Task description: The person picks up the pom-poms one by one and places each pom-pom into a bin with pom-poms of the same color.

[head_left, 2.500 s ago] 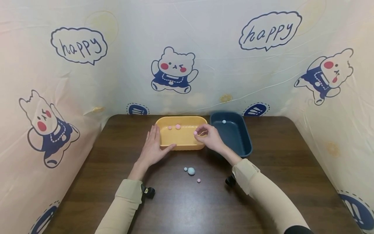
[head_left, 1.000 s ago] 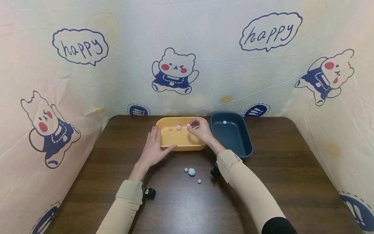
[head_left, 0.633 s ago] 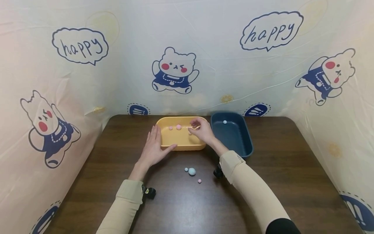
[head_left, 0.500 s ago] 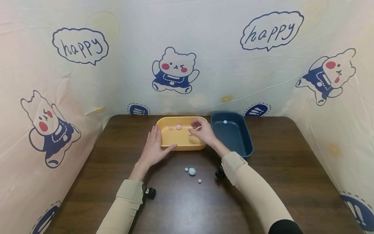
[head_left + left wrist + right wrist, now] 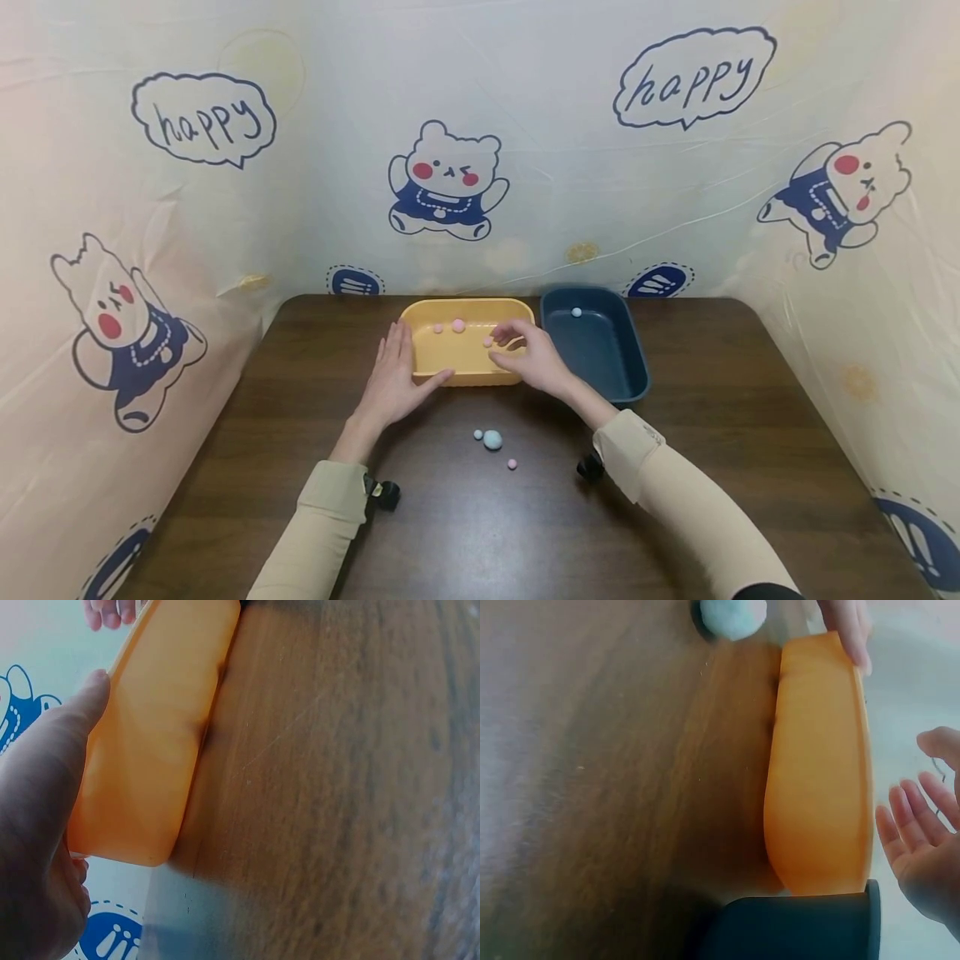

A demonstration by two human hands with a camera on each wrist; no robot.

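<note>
My left hand (image 5: 390,375) rests against the left end of the yellow tray (image 5: 468,379), fingers straight and thumb along the front rim. In the left wrist view the thumb lies on the rim of that tray (image 5: 150,772). Over the tray's right end hovers my right hand (image 5: 542,362), thumb and fingers spread apart around nothing. Just beyond its fingertips a small pink ball (image 5: 488,342) lies in the tray. Farther left inside sit a larger pink ball (image 5: 458,326) and a small pink one (image 5: 438,328).
A dark blue tray (image 5: 600,358) stands right of the yellow one, with a small light blue ball (image 5: 576,312) in it. On the brown table (image 5: 450,533), nearer me, lie a large light blue ball (image 5: 492,439), a small light blue ball (image 5: 477,434) and a pink ball (image 5: 512,464).
My right hand carried a pink ball leftward over the yellow tray and let it go there. Its fingers have parted, and it has drawn back right and toward me. The left hand has stayed put.
</note>
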